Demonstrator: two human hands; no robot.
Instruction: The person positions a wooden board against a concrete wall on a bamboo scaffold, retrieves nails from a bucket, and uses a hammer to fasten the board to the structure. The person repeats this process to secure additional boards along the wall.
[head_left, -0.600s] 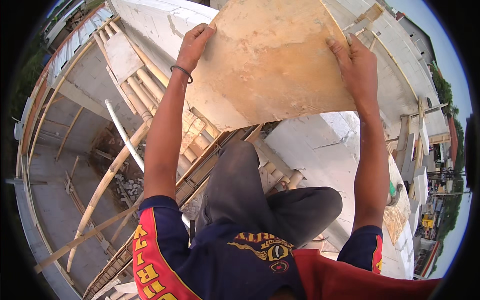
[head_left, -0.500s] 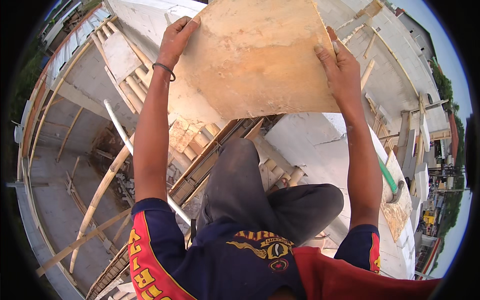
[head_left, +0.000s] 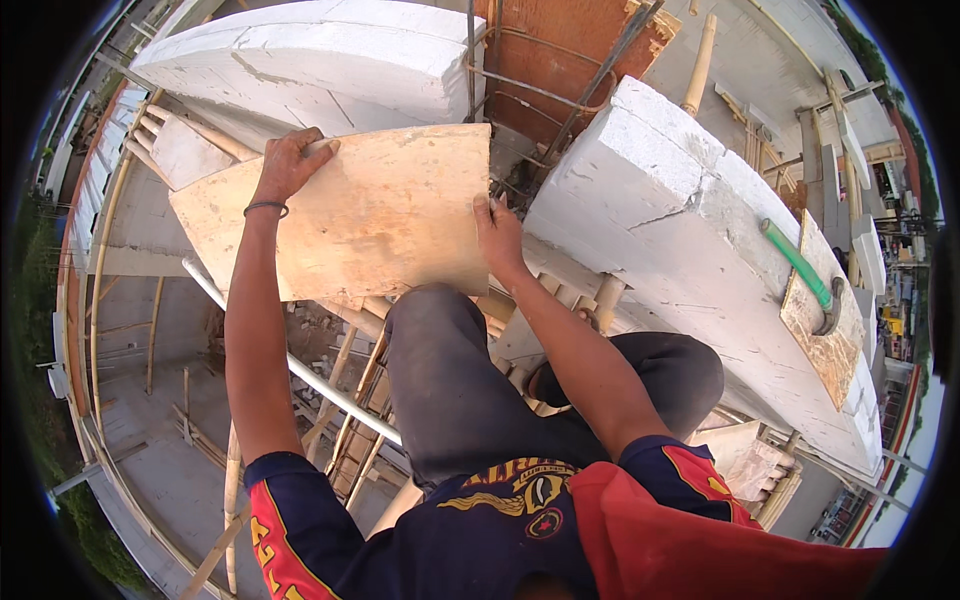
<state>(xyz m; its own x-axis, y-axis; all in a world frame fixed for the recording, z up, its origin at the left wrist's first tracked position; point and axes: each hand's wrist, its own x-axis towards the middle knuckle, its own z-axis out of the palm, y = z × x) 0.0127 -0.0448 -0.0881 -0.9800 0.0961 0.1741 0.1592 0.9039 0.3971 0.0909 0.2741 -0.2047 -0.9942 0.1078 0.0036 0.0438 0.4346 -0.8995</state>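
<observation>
A tan plywood panel is held in front of me, its lower edge just above my bent left knee. My left hand grips its top edge, thumb lying on the near face and the other fingers partly behind. At the right edge, my right hand is closed on the board, with its fingers partly hidden. Just beyond the panel's right side is a gap between white block walls, where steel reinforcing bars stand in front of a reddish-brown board.
A white block wall runs along my right, cracked near its top. On it lie a green-handled tool and a stained board. Another block wall stands ahead. Bamboo poles and a white pipe cross the deep drop at left.
The panel has come down and to the left, with both hands still on it. The reinforcing bars and reddish-brown board behind it now show. My view has shifted as well.
</observation>
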